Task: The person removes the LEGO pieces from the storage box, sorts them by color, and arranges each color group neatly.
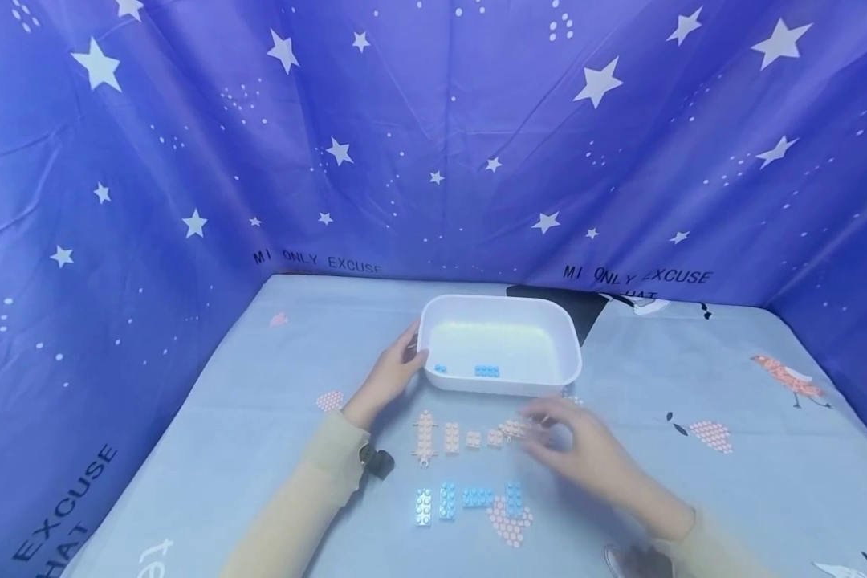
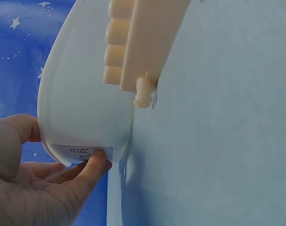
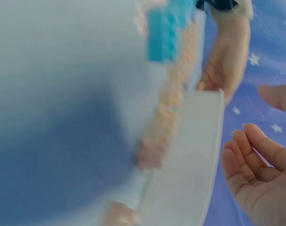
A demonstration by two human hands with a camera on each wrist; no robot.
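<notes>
A white plastic bin [image 1: 502,387] stands at the middle of the table, several blue bricks [image 1: 487,371] inside it. My left hand [image 1: 390,371] grips its left end, thumb at the rim and fingers against a printed label [image 2: 60,149] on the outside. In front of the bin lies a row of peach building bricks [image 1: 425,437]; one with a small knob [image 2: 143,94] looms large in the left wrist view. My right hand [image 1: 585,445], blurred, hovers by the row's right end. Its fingers [image 3: 256,141] are loosely bent, with nothing between them and the thumb.
Nearer the person, several blue bricks [image 1: 478,498] lie in a second row on the pale blue patterned cloth [image 1: 260,433]. A dark shape [image 1: 581,317] shows behind the bin. Blue star-printed curtains [image 1: 433,160] enclose the table at the back and sides.
</notes>
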